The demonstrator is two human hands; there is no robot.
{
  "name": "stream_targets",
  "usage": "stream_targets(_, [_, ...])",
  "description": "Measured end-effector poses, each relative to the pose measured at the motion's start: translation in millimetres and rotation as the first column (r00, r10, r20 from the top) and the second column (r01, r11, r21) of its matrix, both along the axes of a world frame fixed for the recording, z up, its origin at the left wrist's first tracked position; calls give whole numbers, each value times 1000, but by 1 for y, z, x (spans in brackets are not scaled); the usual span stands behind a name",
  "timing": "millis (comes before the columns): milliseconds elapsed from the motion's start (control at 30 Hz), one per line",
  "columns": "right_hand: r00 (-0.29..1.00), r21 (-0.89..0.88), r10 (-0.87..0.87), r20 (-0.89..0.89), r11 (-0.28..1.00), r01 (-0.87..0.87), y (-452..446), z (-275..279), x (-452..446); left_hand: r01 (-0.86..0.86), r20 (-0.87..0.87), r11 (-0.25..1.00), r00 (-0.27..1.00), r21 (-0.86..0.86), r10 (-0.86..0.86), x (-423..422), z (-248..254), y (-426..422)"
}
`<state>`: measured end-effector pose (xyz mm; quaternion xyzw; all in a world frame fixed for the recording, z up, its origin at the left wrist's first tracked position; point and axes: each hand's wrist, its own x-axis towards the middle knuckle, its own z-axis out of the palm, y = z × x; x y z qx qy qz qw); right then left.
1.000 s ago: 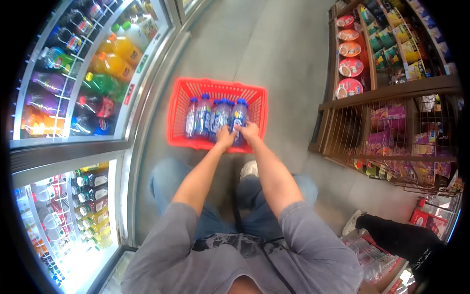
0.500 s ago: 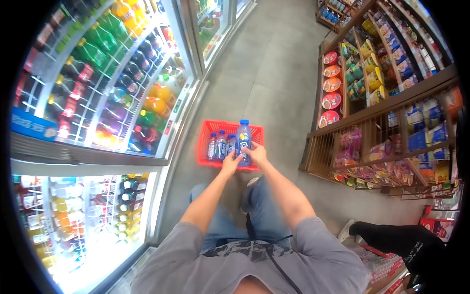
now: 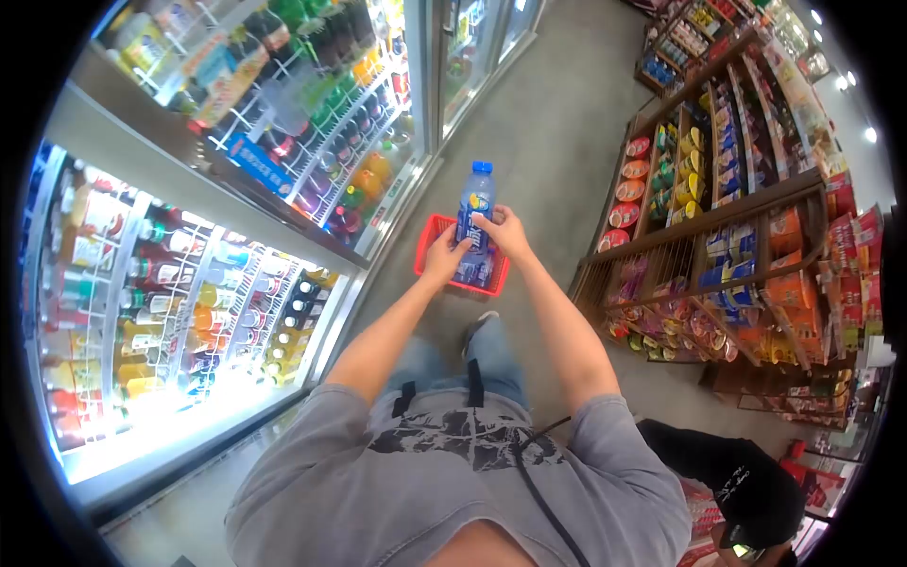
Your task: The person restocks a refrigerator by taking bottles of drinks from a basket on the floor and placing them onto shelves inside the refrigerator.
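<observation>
I am clasping the blue-capped bottle [image 3: 477, 200] between left grip [image 3: 445, 257] and right grip [image 3: 507, 232], the latter sitting nearer the cap [image 3: 483, 167], the long axis pointing past the basket's [image 3: 428, 238] far edge.

Left hand [image 3: 445, 256] opposite right hand [image 3: 505, 233]

Grey shop floor [image 3: 572, 113] beside wooden shelving [image 3: 727, 212]
Lit refrigerated cabinets [image 3: 348, 287] stand across from the shelving; small bright lights [image 3: 871, 135] shine beyond it.

head | from wearer's head | faces forward and down | hands [image 3: 505, 233] near, floor [image 3: 562, 104] beyond
</observation>
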<state>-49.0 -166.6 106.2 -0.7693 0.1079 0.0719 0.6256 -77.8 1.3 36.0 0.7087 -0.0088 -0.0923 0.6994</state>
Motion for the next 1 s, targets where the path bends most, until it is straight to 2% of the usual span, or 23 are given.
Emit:
stream_targets(33, [996, 64, 31, -89, 998, -26, 5, 27, 6, -13, 4, 994, 1000, -109, 14, -1, 29, 6])
stream_targets(67, [997, 29, 34, -63, 999, -32, 10, 38, 13, -28, 1, 976, 1000, -216, 29, -4, 54, 13])
stream_targets(100, [997, 27, 60, -56, 998, -59, 15, 52, 11, -52, 8, 975, 998, -218, 55, -10, 75, 20])
stream_targets(167, [994, 53, 102, -49, 994, -100, 32, 79, 22, -57, 56, 996, 997, -66, 60, -12, 113, 39])
stream_targets(200, [987, 52, 154, -40, 987, -152, 42, 89, 24, -65, 66, 996, 995, -58, 69, -13, 107, 46])
stream_targets(267, [973, 7, 193, 127, 981, -196, 57, 105, 25, -110, 107, 992, 988, -55, 115, -17, 118, 59])
stream_targets(300, [956, -8, 202, 213, 979, -205, 63, 112, 26, -140, 138, 988, 979, -60, 147, -27, 140, 63])
stream_targets(333, [948, 5, 264, 176, 963, -270, 68, 129, 25, -164, 111, 980, 978, -115, 176, -39, 173, 67])
stream_targets(367, [938, 9, 288, 191, 955, -295, 76, 148, 22, -188, 125, 976, 972, -110, 201, -45, 185, 73])
stream_targets(433, [928, 64, 346, 140, 932, -358, 91, 173, 20, -265, 163, 964, 953, 40, 255, -53, 197, 88])
stream_targets(567, [849, 67, 468, 244, 866, -496, 130, 176, 29, -416, 164, 907, 901, 63, 402, -72, 220, 116])
stream_targets(600, [824, 50, 491, 281, 850, -524, 141, 185, 27, -451, 134, 892, 886, 25, 444, -77, 230, 120])
stream_targets(700, [745, 79, 576, 336, 771, -632, 167, 227, 16, -537, 231, 843, 823, 22, 519, -87, 247, 134])
stream_targets(733, [750, 102, 565, 345, 771, -628, 175, 239, 12, -541, 254, 839, 804, -61, 537, -86, 250, 139])
stream_targets(767, [754, 125, 554, 353, 771, -625, 184, 251, 9, -561, 271, 826, 787, -58, 554, -86, 253, 147])
stream_targets(800, [752, 49, 599, 275, 773, -633, 188, 285, -1, -580, 274, 812, 772, -65, 574, -89, 264, 153])
stream_targets(833, [735, 49, 615, 287, 756, -652, 197, 292, -2, -598, 272, 798, 758, -73, 593, -95, 278, 157])
stream_targets(900, [684, 150, 605, 406, 695, -704, 213, 302, -1, -634, 329, 771, 718, -55, 614, -101, 302, 171])
stream_targets(967, [660, 153, 601, 450, 677, -720, 229, 312, 5, -672, 364, 739, 700, 46, 614, -103, 319, 188])
stream_targets(1000, [599, 147, 644, 475, 614, -776, 236, 324, 6, -686, 415, 726, 677, 56, 608, -104, 326, 197])
